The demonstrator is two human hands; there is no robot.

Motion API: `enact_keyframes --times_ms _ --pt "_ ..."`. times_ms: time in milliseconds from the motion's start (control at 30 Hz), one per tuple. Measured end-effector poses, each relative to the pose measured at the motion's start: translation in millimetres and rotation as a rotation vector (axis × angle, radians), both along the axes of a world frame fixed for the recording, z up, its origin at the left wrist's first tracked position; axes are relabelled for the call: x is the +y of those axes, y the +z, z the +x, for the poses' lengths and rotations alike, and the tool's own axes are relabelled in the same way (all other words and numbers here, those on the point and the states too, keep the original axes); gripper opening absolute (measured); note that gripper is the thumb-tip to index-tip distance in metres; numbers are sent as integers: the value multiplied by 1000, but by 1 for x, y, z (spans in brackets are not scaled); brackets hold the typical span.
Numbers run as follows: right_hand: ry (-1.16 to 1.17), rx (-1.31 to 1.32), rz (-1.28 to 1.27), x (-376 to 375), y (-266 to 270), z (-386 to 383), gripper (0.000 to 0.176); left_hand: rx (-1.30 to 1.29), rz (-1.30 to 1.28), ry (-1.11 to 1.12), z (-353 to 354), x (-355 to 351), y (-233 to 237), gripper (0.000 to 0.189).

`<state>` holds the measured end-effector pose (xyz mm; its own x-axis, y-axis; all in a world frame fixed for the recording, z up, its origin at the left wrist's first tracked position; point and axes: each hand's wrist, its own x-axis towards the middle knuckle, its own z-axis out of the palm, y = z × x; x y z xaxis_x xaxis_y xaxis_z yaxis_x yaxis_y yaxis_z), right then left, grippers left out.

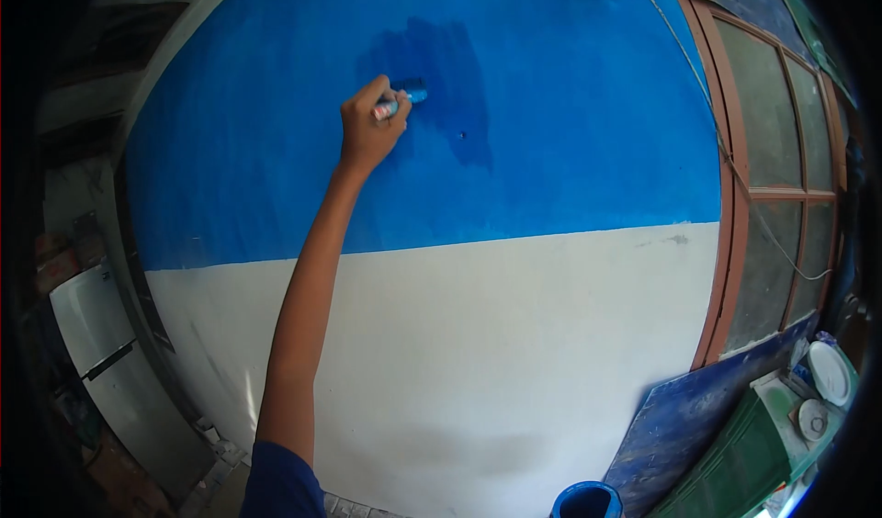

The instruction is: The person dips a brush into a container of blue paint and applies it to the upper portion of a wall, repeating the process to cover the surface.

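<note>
My left hand (369, 130) is raised to the wall, its fingers closed round the handle of a paintbrush (390, 106). The brush has a light handle with a reddish end, and its bristle end is coated in blue against the wall. Around and to the right of it spreads a darker, wet-looking patch of blue paint (450, 77) over the lighter blue upper wall (588, 123). A small dark hole or mark (462, 135) shows inside that patch. At the bottom edge stands a blue-rimmed paint container (586, 489), partly cut off. My right hand is out of view.
The lower wall (514, 334) is white. At the right are a brown-framed window (758, 105), a hanging cable (684, 50), a blue-stained board (666, 426) and a green cabinet-like piece (735, 463) with lids on it. A grey fridge (138, 408) stands at the left.
</note>
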<state>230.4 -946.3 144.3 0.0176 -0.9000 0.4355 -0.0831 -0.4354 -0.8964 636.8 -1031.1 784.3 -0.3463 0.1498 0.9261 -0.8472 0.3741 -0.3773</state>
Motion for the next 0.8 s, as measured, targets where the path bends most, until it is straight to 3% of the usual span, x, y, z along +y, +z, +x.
enact_keyframes --times_ms 200,333,500,700,800 --pt "26 20 -6 -4 3 0 126 -198 102 260 -3 14 -102 17" --pt "23 35 1 -6 4 0 127 -239 134 235 -6 23 -102 13" --pt "11 61 8 -8 4 -1 129 -244 -108 231 -18 41 -25 14" --pt "-93 197 48 6 -9 -6 131 -112 -218 262 -6 22 88 10" --pt "-53 91 -235 1 7 -7 127 -27 -200 271 0 8 117 9"
